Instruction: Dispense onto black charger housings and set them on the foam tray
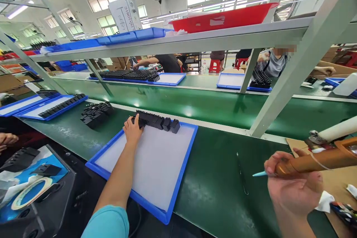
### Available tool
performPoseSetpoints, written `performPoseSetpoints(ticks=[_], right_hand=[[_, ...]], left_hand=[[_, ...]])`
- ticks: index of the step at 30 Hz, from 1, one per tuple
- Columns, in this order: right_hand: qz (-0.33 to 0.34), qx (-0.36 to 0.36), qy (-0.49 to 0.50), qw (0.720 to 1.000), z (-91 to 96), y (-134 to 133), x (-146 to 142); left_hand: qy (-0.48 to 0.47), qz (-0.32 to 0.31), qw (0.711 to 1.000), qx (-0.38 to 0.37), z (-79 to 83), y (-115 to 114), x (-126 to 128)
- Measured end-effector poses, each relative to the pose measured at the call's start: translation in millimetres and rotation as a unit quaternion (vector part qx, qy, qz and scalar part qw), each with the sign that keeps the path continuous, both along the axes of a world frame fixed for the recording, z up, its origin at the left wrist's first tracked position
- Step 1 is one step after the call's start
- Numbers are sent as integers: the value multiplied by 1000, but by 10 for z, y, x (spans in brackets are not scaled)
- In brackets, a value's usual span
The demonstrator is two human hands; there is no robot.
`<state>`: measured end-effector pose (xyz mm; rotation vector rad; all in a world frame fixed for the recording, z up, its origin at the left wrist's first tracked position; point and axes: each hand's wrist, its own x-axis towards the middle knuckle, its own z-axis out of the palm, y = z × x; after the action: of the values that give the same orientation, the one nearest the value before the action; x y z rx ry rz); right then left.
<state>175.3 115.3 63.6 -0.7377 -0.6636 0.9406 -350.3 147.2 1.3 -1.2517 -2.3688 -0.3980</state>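
My left hand (133, 130) reaches over a blue-rimmed tray (181, 171) with a white lining. Its fingers are closed around a black plastic block (141, 122) at the left part of a row of similar blocks (153, 119) along the tray's far edge. The fingers partly hide that block. At the right, my right hand (295, 182) grips an orange-brown cylindrical dispenser (312, 161), which has a light-blue pointed tip (260, 174) aimed left. The tip is well apart from the tray.
Black parts (96, 113) are heaped left of the tray. A thin hooked metal tool (242, 173) lies on the green bench. A slanted metal post (290, 63) rises behind. At lower left, a black fixture (64, 200) holds a tape roll (32, 193). Other people sit beyond the belt.
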Motion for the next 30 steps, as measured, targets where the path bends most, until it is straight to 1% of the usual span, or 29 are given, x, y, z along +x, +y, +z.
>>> performPoseSetpoints(ticks=[3, 5, 7, 9, 12, 14, 17, 19, 20, 22, 23, 24, 25, 26, 28, 30], right_hand=[[0, -8, -3, 1000, 4, -6, 1], [1, -4, -4, 1000, 2, -10, 4], [3, 1, -2, 1000, -4, -13, 7], [8, 8, 2, 1000, -9, -12, 10], [16, 28, 1, 999, -8, -6, 10], [16, 40, -4, 999, -4, -4, 5], [18, 48, -9, 999, -3, -7, -8], [21, 53, -9, 998, -10, -10, -16], [23, 55, -7, 998, -16, -10, -19], [27, 56, -2, 998, -27, -8, -22], [28, 57, 1, 998, -32, -4, -23], [30, 57, 1, 998, -37, 1, -23], [30, 60, -1, 998, -40, 8, -23], [27, 63, -5, 998, -42, 15, -21], [23, 70, -18, 997, -42, 29, -14], [22, 73, -28, 997, -37, 37, 0]], left_hand=[[-16, 27, 999, 24, 4, 6, -34], [-50, 65, 996, 34, 32, -4, -49], [-101, 113, 988, 25, 65, -25, -80], [-152, 135, 979, -10, 86, -53, -132], [-191, 112, 973, -72, 95, -90, -222], [-198, 93, 971, -98, 120, -111, -258], [-192, 65, 973, -114, 238, -131, -205], [-175, 30, 979, -104, 337, -115, -39], [-164, 7, 982, -92, 373, -92, 94], [-123, -68, 989, -48, 383, -18, 454], [-95, -113, 989, -23, 354, 31, 664], [-42, -181, 982, 22, 305, 85, 876], [6, -239, 970, 42, 240, 141, 1079], [43, -277, 959, 43, 168, 198, 1257], [90, -314, 945, 29, 30, 305, 1505], [102, -315, 944, 16, -72, 389, 1589]])
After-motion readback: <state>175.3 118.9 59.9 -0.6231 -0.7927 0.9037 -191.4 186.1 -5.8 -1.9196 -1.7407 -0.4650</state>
